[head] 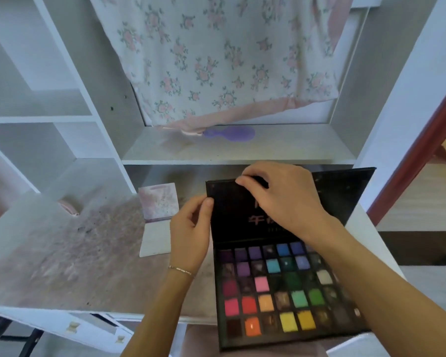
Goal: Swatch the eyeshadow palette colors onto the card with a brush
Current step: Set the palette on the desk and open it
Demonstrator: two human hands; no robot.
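White dressing unit with open shelves, a floral cloth (216,60) hanging over its back panel and a purple hairbrush (232,133) on the shelf below; the bench (62,253) in front is dusty and stained. The palette (289,287) lies open at the bench's front right, its near edge overhanging the front edge, pans facing up so the colours are within reach. Its lid (345,197) stands raised toward the back. The left hand (191,228) pinches the lid's left edge between thumb and curled fingers, apparently to steady it. The right hand (281,197) reaches across the lid's inner face, its fingers (242,180) curled and pinching at the top edge, probably pulling out something stored there or pushing the lid fully back; which cannot be told. The card (159,220), pale with a pink-patterned upper flap, lies just left of the palette, partly behind the left hand, near the bench's middle. No swatching brush is visible, so swatching has likely not begun.
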